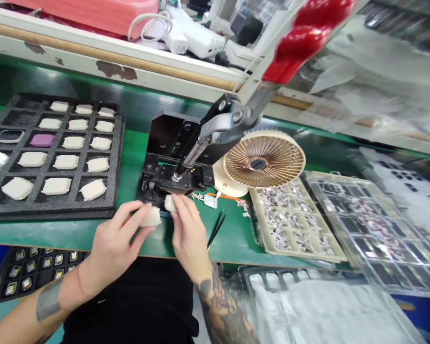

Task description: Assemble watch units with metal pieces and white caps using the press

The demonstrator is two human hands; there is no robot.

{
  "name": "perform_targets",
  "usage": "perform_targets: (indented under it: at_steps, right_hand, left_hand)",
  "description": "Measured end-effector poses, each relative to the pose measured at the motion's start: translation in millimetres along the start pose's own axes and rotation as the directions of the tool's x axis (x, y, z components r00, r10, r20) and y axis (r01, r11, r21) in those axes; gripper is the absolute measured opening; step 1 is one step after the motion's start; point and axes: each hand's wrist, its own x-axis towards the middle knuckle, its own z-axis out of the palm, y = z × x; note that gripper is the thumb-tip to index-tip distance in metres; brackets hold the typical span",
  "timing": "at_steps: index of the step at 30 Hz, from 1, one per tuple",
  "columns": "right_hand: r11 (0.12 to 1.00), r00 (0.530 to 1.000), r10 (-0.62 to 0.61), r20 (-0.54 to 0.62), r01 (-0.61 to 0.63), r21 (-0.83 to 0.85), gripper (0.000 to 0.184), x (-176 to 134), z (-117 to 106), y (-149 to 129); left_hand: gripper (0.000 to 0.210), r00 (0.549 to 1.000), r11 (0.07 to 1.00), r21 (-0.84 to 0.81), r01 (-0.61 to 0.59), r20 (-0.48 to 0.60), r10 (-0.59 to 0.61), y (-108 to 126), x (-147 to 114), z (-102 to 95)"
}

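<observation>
Between the thumb and fingers of my left hand [116, 239] is a cream-coloured rounded-square piece [151, 217]. My right hand [188, 229] pinches a second cream piece [169, 203], partly covered by its fingers, at the front edge of a black clamp fixture [175, 177]. Whether that second piece touches the fixture I cannot tell. Over the fixture leans a metal toggle lever with a red grip [301, 38]. To the left, a dark foam tray [116, 191] holds several similar cream pieces and one purple piece [42, 140] in its compartments.
A small round fan [265, 160] stands right of the fixture. Black tweezers [217, 228] lie on the green bench. Farther right are a compartment box [268, 243] of small parts and a clear plastic tray [372, 224]. A shelf edge [129, 62] runs along the back.
</observation>
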Motion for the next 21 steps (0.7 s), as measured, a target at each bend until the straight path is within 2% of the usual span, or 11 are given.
perform_targets:
  at_steps: [2, 4, 7, 10, 12, 14, 15, 17, 19, 21]
  right_hand:
    - [0.999, 0.995, 0.037, -0.096, -0.034, 0.023, 0.056, -17, -9, -5]
    - [0.998, 0.987, 0.056, -0.153, -0.054, 0.019, 0.056, -26, -16, -8]
    - [0.999, 0.987, 0.032, -0.16, -0.033, -0.002, 0.058, -26, -20, -6]
    - [0.999, 0.988, -0.031, -0.153, 0.026, -0.039, 0.059, -20, -24, -2]
    - [0.992, 0.979, -0.097, -0.18, 0.081, -0.095, 0.06, -16, -26, 0]
    - [0.975, 0.961, -0.198, -0.195, 0.172, -0.143, 0.065, -11, -25, 0]
    - [0.961, 0.949, -0.258, -0.181, 0.233, -0.147, 0.068, -7, -23, -1]
    - [0.92, 0.914, -0.384, -0.128, 0.368, -0.135, 0.073, 1, -16, -6]
    - [0.867, 0.867, -0.494, -0.067, 0.484, -0.122, 0.077, 13, -11, -15]
    - [0.831, 0.836, -0.549, -0.023, 0.543, -0.121, 0.074, 28, -14, -22]
  left_hand:
    - [0.042, 0.994, 0.979, 0.2, -0.037, 0.107, 0.016, -3, 21, 11.1]
    - [0.035, 0.968, 0.945, 0.322, -0.049, 0.25, -0.035, -5, 45, 25.3]
    - [0.033, 0.901, 0.937, 0.348, -0.018, 0.413, -0.136, -6, 71, 41.5]
    - [0.04, 0.876, 0.959, 0.284, 0.006, 0.46, -0.142, -2, 75, 39.7]
    - [0.047, 0.887, 0.986, 0.16, 0.036, 0.449, -0.106, 3, 67, 29.7]
    - [0.051, 0.911, 0.984, -0.113, 0.134, 0.405, -0.078, 11, 55, 17.8]
    - [0.053, 0.922, 0.936, -0.285, 0.208, 0.375, -0.09, 15, 50, 12.2]
    - [0.046, 0.935, 0.756, -0.564, 0.332, 0.303, -0.185, 23, 40, 1.8]
    - [0.03, 0.925, 0.63, -0.68, 0.374, 0.228, -0.303, 28, 32, -9.6]
    - [0.023, 0.92, 0.621, -0.697, 0.36, 0.155, -0.36, 26, 27, -25.1]
